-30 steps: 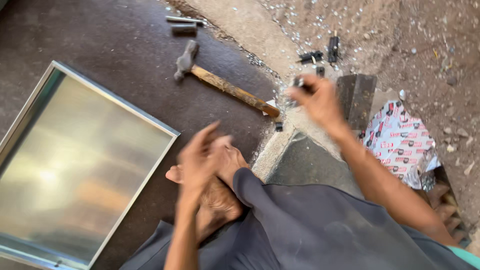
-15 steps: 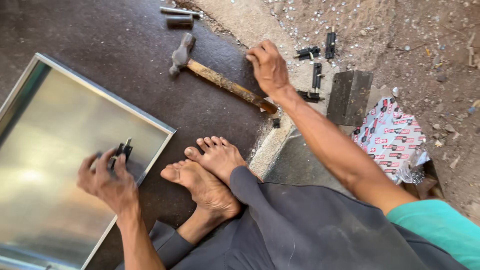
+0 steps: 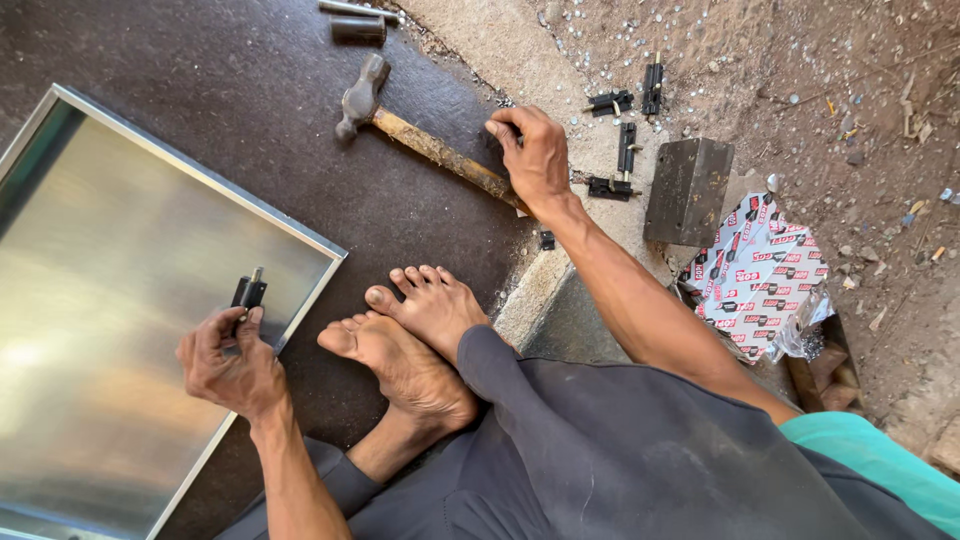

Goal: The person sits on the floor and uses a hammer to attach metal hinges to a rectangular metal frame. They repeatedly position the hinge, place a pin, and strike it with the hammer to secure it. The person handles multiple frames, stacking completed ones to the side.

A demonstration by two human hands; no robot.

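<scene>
- The left hand is curled, its fingers closed around the lower end of a small black latch bolt, which it holds upright against the sheet-metal panel, just inside the panel's raised right edge.
- The bolt's pale metal pin pokes out above the fingertips; how firmly the thumb presses from behind cannot be told, as the back of the hand hides it.
- The right hand reaches out at arm's length and lies palm down over the rear end of the hammer, fingers bent over the rusty wooden handle; it looks like a grip being taken, though the underside of the hand is hidden.
- The hammer lies flat on the dark floor, its steel head pointing up and left, its handle running down and right under the hand.
- The two hands are well apart, one at the panel and one at the hammer, with the person's bare feet crossed between them.
- Just beyond the right hand, on the pale concrete strip, lie several more black latch bolts, loose and at odd angles.
- A dark metal block stands beside them, touching a red-and-white printed plastic bag.
- Two short metal punches lie at the top edge of the view, above the hammer head.
</scene>
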